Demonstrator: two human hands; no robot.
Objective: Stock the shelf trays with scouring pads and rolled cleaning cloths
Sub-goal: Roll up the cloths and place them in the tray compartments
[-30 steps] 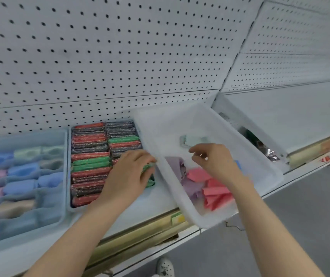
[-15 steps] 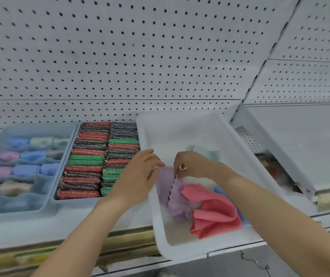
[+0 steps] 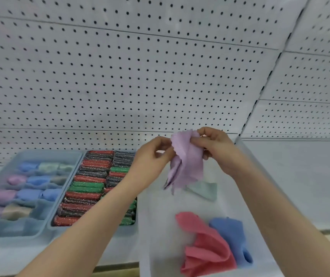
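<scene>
Lilac cloth (image 3: 188, 158) is hanging above the white bin (image 3: 160, 226), both the left hand (image 3: 156, 154) and right hand (image 3: 214, 148) pinching its top edge, and a loose pinch is likely risking a drop back among the bin's unrolled cloths.

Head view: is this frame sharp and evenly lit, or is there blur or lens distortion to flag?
Head view: soft, even light, no glare; pegboard lines bow from the wide-angle lens; the left tray of rolled cloths and the red cloth are smeared, while the purple cloth is only slightly soft.
</scene>
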